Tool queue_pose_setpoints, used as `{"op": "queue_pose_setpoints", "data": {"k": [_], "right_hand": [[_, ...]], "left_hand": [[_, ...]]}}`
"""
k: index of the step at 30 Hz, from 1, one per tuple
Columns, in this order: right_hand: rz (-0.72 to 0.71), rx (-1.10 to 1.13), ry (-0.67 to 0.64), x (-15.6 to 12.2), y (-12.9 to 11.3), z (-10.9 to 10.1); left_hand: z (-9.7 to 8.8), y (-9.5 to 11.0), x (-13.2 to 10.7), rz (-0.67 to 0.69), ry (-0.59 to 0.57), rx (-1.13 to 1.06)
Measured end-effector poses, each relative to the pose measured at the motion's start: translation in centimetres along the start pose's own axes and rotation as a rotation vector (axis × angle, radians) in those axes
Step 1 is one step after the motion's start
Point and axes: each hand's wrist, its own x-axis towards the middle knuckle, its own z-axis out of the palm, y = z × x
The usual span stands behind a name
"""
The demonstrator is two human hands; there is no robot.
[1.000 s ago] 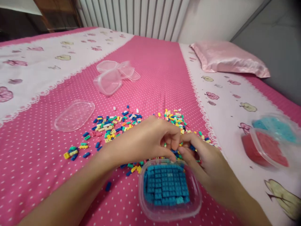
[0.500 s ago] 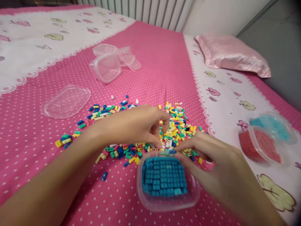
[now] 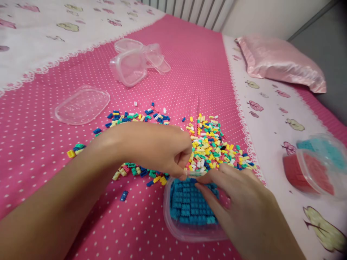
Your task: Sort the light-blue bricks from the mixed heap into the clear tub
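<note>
My left hand [image 3: 159, 150] is bent at the wrist over the pile of small toy building bricks [image 3: 208, 148], its fingers curled and its thumb tip at the far rim of a clear plastic tub [image 3: 173, 231]. Blue bricks [image 3: 187, 204] sit packed in neat rows inside that tub. My right hand [image 3: 238, 202] reaches over the tub's right side, thumb and forefinger pinched near the far rim. The two hands' fingertips are close together there. Whatever lies between the fingers of either hand is hidden or too small to name.
A clear lid [image 3: 81, 104] lies on the pink dotted bedsheet at left. Behind it are clear tubs and lids [image 3: 132, 66]. To the right stand a tub of red bricks [image 3: 306, 171] and one of teal bricks [image 3: 322, 150]. A pink pillow [image 3: 282, 59] lies farther back.
My right hand has moved left over the tub, its fingertips now closer to my left thumb. A blue brick visible at its fingertips before is no longer plain to see. The view has shifted slightly.
</note>
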Motion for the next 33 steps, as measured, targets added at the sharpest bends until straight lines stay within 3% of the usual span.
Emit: {"op": "queue_pose_setpoints", "data": {"k": [7,13,19,28,33], "right_hand": [[0.037,-0.091,0.031,-0.1,-0.7,0.4],[0.075,-0.077,0.032,-0.4,-0.8,0.7],[0.01,-0.047,0.006,-0.6,-0.1,0.0],[-0.046,-0.058,-0.031,-0.3,-0.1,-0.1],[-0.144,-0.064,-0.016,-0.8,1.1,0.2]], "left_hand": [[-0.1,-0.2,0.0,0.044,-0.028,0.072],[-0.1,0.0,-0.1,0.002,-0.043,0.039],[-0.4,-0.2,-0.2,0.02,-0.073,0.065],[-2.5,-2.5,-1.2,-0.173,0.109,0.118],[-4.0,-4.5,-2.7,-0.343,0.268,0.309]]}}
